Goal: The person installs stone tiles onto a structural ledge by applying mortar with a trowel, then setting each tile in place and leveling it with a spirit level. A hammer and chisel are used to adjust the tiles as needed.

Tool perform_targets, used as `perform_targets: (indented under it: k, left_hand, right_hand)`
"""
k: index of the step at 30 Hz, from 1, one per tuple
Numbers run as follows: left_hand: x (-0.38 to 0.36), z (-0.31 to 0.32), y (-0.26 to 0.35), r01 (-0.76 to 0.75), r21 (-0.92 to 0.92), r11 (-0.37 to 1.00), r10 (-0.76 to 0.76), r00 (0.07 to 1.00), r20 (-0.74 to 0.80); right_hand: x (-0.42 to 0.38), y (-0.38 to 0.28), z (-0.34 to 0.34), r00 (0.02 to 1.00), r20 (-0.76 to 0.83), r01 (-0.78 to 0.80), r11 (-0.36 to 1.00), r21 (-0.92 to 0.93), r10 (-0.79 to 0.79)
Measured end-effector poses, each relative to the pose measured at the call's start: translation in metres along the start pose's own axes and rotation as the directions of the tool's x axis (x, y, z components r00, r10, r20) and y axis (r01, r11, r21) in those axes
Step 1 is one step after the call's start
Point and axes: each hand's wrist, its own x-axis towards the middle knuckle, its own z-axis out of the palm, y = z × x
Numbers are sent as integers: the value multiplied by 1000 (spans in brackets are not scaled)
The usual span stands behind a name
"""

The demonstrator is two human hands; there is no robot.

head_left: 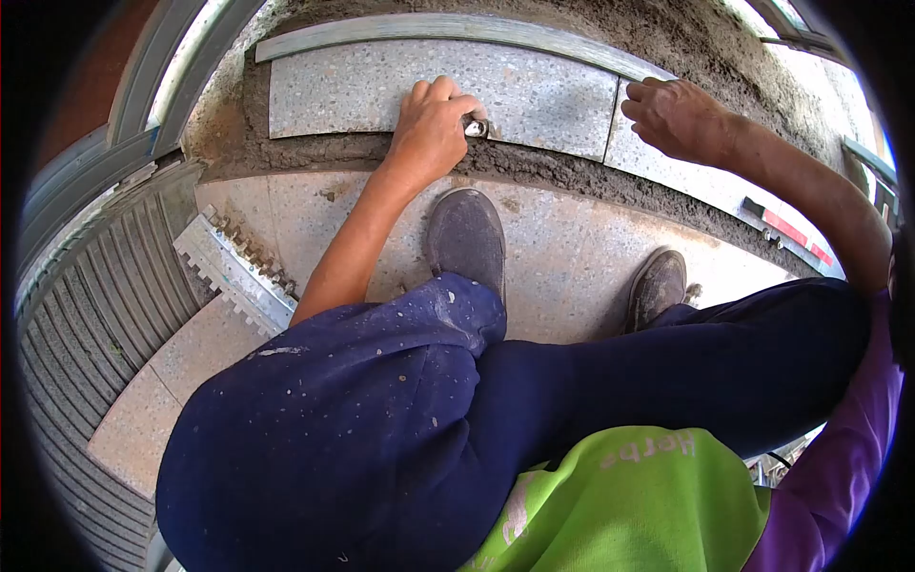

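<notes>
My left hand (431, 126) is closed around a small tool with a shiny metal end (476, 127), at the near edge of a speckled tile (558, 100). The fingers hide most of that tool. My right hand (679, 120) is curled above the joint between this tile and the neighbouring speckled tile (658, 172). Whether it grips anything is hidden. A long grey bar (457, 29) lies along the far edge of the tile, its right end just behind my right fingers.
Wet mortar (562, 172) fills the strip between the raised tiles and the lower floor tiles (562, 257) under my shoes. A notched trowel (238, 272) lies at left, near a ribbed surface (86, 324). A red-and-white tool (789, 231) rests at right.
</notes>
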Motion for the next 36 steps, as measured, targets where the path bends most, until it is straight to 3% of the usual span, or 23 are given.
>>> perform_targets:
  k: [2,5,8,11,15,19,22,25,32,36]
  left_hand:
    - [4,-5,-1,-9,79,997,6,999,38]
    - [6,-9,10,-82,10,997,81,990,116]
    - [7,-7,0,-146,-169,975,156,986,50]
    - [-2,-34,2,-168,-234,958,135,979,-151]
    - [-28,-51,-3,-40,-228,973,-22,965,-261]
    - [-45,-35,-18,148,-268,952,-199,964,-174]
    - [-47,-23,-8,68,-277,959,-133,966,-224]
    - [-44,-19,0,-20,-167,986,-14,979,-202]
    - [-25,-8,12,-55,-62,997,44,985,-166]
    - [-24,-12,8,-46,-49,998,38,988,-150]
  right_hand:
    - [6,5,3,998,-65,24,999,48,-21]
    - [-1,3,2,998,-54,-12,1000,14,13]
    - [-2,1,-2,997,-76,-6,1000,13,7]
    - [-3,0,-1,996,-78,-43,999,34,45]
    - [-7,-1,1,996,-80,-48,998,-28,45]
    - [-4,-6,-7,998,15,-59,998,-25,60]
    - [-3,-4,-4,999,14,-48,998,-31,48]
    - [-1,0,0,1000,-17,-16,999,-30,16]
    - [-1,-1,8,999,-33,39,999,-11,-40]
    - [18,-19,1,993,114,29,992,124,-43]
